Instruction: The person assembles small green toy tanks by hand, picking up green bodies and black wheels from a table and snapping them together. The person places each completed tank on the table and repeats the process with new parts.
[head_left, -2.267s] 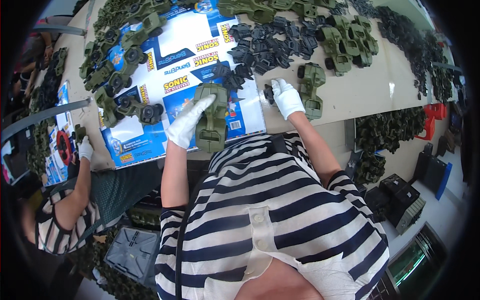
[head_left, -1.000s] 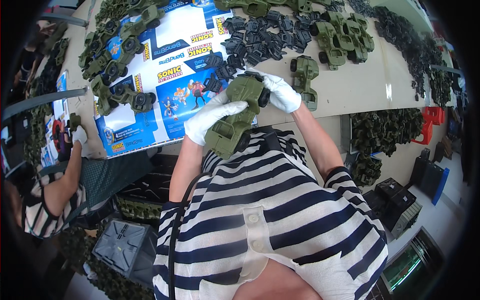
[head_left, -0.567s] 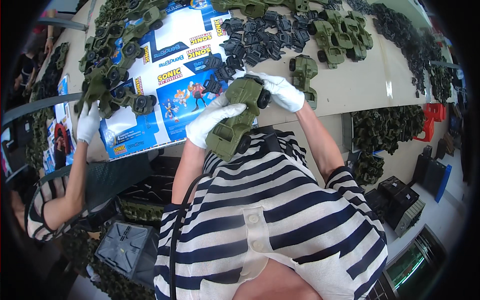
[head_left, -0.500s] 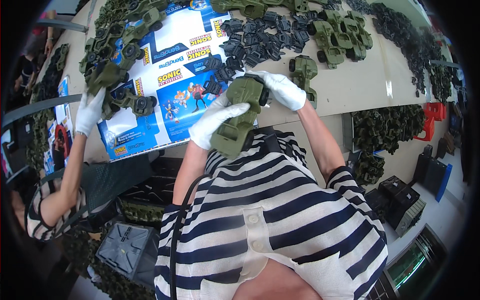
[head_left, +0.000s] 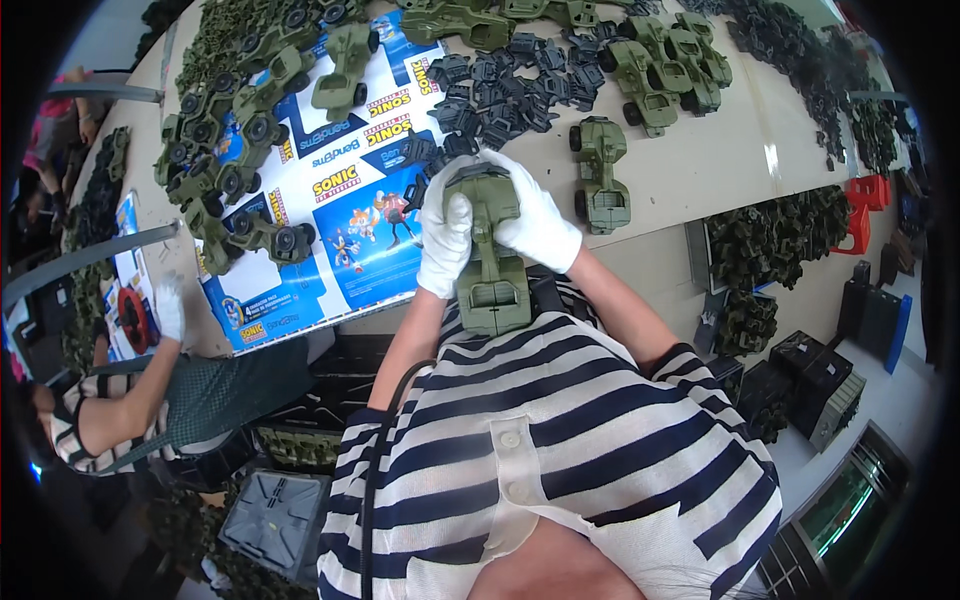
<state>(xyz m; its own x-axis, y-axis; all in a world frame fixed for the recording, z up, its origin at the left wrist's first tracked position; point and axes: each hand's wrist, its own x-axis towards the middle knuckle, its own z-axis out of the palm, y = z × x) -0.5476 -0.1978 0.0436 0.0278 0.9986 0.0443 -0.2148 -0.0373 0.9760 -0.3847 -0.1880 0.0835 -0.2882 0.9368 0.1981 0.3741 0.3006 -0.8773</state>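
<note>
I hold an olive-green toy military vehicle (head_left: pixel 492 300) just over the table's near edge, its long side pointing away from me. My left hand (head_left: pixel 446 235), in a white glove, grips the left side of its far end with the thumb on top. From the right, my white-gloved right hand (head_left: pixel 537 222) is closed round that same end. A dark grey part (head_left: pixel 482 170) shows at the far end between my fingertips; I cannot tell if it is fitted on. Beyond my hands lies a pile of dark grey plastic parts (head_left: pixel 510 85).
Another green vehicle (head_left: pixel 602 170) lies right of my hands, with several more (head_left: pixel 665 70) farther back. Blue-and-white printed card sheets (head_left: pixel 365 210) cover the table's left, with many green vehicles (head_left: pixel 240 140) on them. A co-worker's gloved hand (head_left: pixel 170 308) is at the left; a red crate (head_left: pixel 858 225) is at the right.
The vehicle has turned from slanted to nearly straight, and my left hand has moved up to its far end. The co-worker's hand has drawn back, and another green vehicle now lies on the sheets.
</note>
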